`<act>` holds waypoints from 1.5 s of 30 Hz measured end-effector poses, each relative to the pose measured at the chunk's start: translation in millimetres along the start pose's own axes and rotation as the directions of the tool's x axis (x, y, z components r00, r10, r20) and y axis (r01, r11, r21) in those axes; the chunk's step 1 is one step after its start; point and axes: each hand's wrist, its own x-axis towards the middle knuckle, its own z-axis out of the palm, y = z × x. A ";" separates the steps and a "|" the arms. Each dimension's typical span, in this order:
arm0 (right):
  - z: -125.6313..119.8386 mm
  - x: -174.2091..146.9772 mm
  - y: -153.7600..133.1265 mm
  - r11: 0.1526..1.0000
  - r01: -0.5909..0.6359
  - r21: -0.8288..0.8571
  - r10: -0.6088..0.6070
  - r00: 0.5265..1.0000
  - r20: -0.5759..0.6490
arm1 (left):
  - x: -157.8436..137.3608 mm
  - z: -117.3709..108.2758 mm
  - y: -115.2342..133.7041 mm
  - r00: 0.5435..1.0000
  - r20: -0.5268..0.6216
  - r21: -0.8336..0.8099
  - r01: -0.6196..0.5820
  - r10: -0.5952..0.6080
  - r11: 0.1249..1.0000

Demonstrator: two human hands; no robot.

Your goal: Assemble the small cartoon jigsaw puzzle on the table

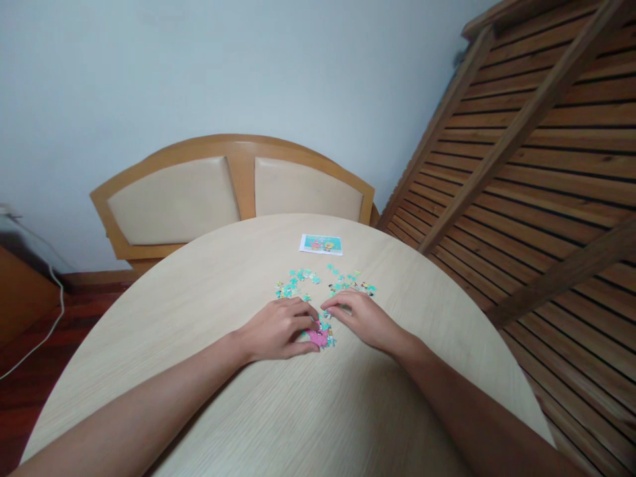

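Under and beside my left hand (281, 328) is a partly joined jigsaw section (322, 338), mostly pink with turquoise. That hand's fingers are apart, the thumb along the section's near edge and the other fingertips over its far side. My right hand (365, 319) is at the far right of the section, thumb and forefinger pinched at a small puzzle piece (326, 315), which the fingers partly cover. Beyond the hands lie loose turquoise puzzle pieces (293, 283) on the left and more loose pieces (350, 283), some with yellow and dark parts, on the right.
A printed picture card (321, 244) with two cartoon figures lies toward the far side of the round wooden table (223, 411). Behind the table stands a padded wooden headboard (241, 179) against the wall. A slatted wooden frame (536, 165) leans at the right.
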 end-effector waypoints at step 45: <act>-1.3 -2.5 3.0 0.997 0.054 -0.063 -0.051 0.997 0.055 | 0.7 -2.4 2.2 1.000 0.030 0.037 -0.001 0.000 0.999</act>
